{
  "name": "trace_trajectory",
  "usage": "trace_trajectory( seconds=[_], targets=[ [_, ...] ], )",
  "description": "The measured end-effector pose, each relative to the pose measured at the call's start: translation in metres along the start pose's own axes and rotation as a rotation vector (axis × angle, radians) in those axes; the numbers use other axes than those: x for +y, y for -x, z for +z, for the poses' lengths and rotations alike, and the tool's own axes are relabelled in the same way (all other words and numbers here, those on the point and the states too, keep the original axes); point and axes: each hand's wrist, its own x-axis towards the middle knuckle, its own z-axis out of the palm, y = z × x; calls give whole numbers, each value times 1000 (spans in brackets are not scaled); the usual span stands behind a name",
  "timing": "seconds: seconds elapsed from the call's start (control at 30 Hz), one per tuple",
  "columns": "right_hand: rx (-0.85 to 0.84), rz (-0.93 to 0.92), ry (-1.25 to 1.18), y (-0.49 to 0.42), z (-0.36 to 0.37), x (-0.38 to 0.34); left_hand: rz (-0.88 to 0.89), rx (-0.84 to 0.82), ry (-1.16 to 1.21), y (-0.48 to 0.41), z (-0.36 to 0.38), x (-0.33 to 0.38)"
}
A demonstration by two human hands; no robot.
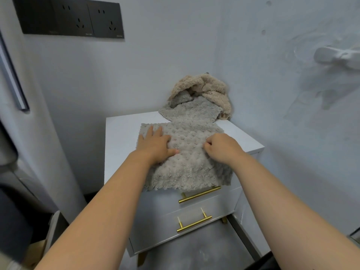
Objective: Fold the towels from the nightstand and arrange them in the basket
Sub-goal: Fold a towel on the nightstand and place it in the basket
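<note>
A grey fluffy towel (187, 164) lies spread on the white nightstand (120, 133), its near edge hanging over the front. My left hand (155, 145) presses flat on the towel's left part, fingers apart. My right hand (222, 147) rests on its right part with fingers curled, pinching the fabric. Behind it lies a second grey towel (192, 112), and a crumpled beige towel (206, 88) is heaped in the back corner against the wall. No basket is in view.
The nightstand has two drawers with gold handles (198, 195) and stands in a wall corner. A black socket panel (72, 18) is on the wall at upper left. A white wall hook (339, 57) sticks out at right. Grey floor (194, 252) lies below.
</note>
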Motion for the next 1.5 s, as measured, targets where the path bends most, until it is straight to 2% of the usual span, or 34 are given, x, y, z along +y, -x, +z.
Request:
trace_trajectory(
  seconds=[0.1,0.2,0.3,0.4,0.47,0.57,0.7,0.77,0.87,0.93,1.07,1.23,1.33,1.5],
  targets=[
    [-101,-4,-9,1,1,-1,42,145,-58,5,-14,9],
    [-93,-27,-37,7,1,-2,98,55,40,11,-22,14],
    [29,-76,-96,15,-5,-8,157,-40,21,15,-24,19],
    [219,-26,-112,20,-14,-13,184,-112,3,19,-26,26],
    [346,106,-175,22,-16,-12,199,-148,-41,20,-24,32],
    [402,399,-461,22,-10,2,194,-144,-87,20,-18,39],
    [428,1038,-1305,23,-1,24,184,-149,-136,16,-9,44],
    [350,1160,-1449,30,2,28,188,-159,-130,14,-9,46],
    [76,1156,-1317,39,6,28,186,-167,-105,14,-8,45],
    [-44,1125,-1249,42,6,31,191,-171,-98,13,-8,45],
    [-199,1038,-1191,47,6,41,198,-170,-96,11,-7,44],
    [-292,937,-1202,50,-6,54,223,-129,-70,14,-9,44],
    [-239,896,-1339,51,-15,53,272,-53,-43,17,-11,47],
    [37,798,-1283,48,-27,43,353,78,39,23,-15,54]
  ],
)
